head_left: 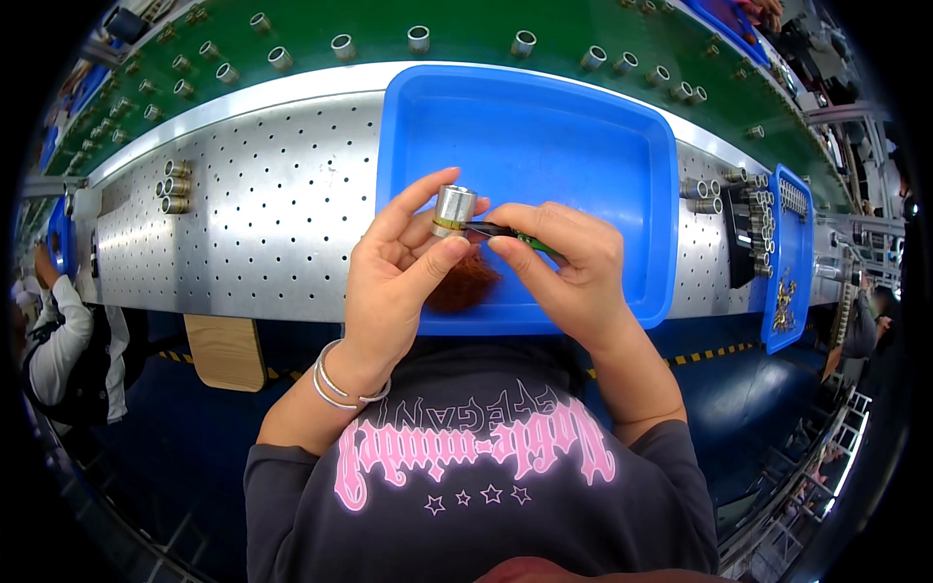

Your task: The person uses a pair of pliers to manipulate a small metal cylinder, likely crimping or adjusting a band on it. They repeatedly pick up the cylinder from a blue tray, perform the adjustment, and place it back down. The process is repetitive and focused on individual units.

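Note:
My left hand (pixel 387 267) holds a short silver metal cylinder (pixel 455 203) between thumb and fingers, over the near part of a blue plastic tray (pixel 544 126). A yellowish band runs around the cylinder's lower part. In my right hand (pixel 581 260) is a slim pointed tool with a black front and a green handle (pixel 536 245), pinched between thumb and forefinger. Its tip meets the cylinder at the yellowish band; the exact contact is too small to make out. Below the cylinder, by my left thumb, shows a reddish-brown fuzzy mass (pixel 465 286), partly hidden by my hand.
The tray stands on a perforated metal bench (pixel 282 214). Several similar cylinders (pixel 176 186) sit at the left. Beyond lies a green surface (pixel 466 24) with more cylinders. At the right are a black rack (pixel 741 228) and another blue tray (pixel 777 335) with small brass-coloured parts.

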Action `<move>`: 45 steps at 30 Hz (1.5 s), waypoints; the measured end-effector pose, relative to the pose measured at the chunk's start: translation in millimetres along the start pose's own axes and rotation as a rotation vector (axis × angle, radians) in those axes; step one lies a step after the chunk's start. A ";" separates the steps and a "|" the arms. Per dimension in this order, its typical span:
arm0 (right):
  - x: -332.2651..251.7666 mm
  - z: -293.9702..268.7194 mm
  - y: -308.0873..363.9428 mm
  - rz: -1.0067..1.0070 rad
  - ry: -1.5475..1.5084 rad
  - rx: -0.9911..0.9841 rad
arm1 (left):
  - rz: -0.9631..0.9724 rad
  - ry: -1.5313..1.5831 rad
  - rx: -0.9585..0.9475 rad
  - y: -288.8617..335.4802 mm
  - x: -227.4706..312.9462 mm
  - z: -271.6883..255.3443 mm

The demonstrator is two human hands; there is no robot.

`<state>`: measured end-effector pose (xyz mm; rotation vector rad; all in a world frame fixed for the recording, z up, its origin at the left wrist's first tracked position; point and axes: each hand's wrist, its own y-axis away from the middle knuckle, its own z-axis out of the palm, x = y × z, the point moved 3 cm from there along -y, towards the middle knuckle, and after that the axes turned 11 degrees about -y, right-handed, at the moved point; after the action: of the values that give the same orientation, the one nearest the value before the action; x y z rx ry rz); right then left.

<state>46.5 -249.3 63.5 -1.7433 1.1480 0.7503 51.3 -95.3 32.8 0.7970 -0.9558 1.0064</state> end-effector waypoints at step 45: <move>35.2 -115.3 148.9 0.561 0.491 0.909 | 0.460 -1.934 0.107 -295.4 83.0 -287.7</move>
<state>-75.6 -393.2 30.8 -0.8324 1.9592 0.0196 425.2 86.2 -32.3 1.6835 -2.8030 0.3583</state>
